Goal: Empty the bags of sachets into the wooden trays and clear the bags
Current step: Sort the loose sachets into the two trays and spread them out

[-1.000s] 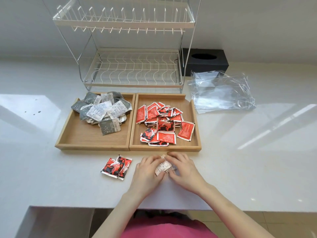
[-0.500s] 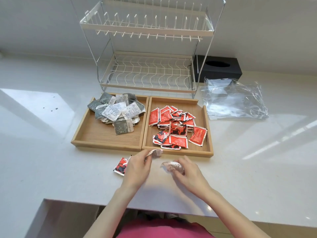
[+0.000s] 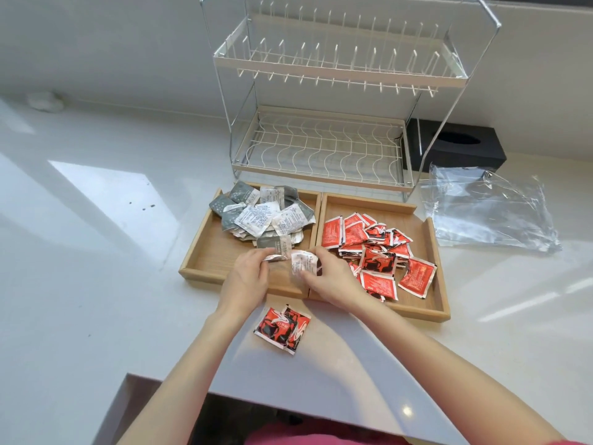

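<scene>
Two wooden trays stand side by side. The left tray [image 3: 205, 261] holds a heap of grey and white sachets [image 3: 266, 216]. The right tray [image 3: 430, 303] holds several red sachets [image 3: 375, 248]. My left hand [image 3: 247, 277] pinches a white sachet [image 3: 272, 256] over the left tray's front part. My right hand [image 3: 330, 277] grips another white sachet [image 3: 303, 263] just beside it, above the line where the trays meet. Two red and black sachets [image 3: 282, 326] lie on the counter in front of the trays.
Crumpled clear plastic bags [image 3: 487, 210] lie right of the trays. A white wire dish rack [image 3: 324, 130] stands behind the trays, with a black tissue box [image 3: 459, 146] at its right. The counter's front edge [image 3: 288, 409] runs close to my body.
Both hands lifted from the counter in front of the trays and moved forward over the left tray, each carrying a white sachet. The camera view shifted closer and leftward.
</scene>
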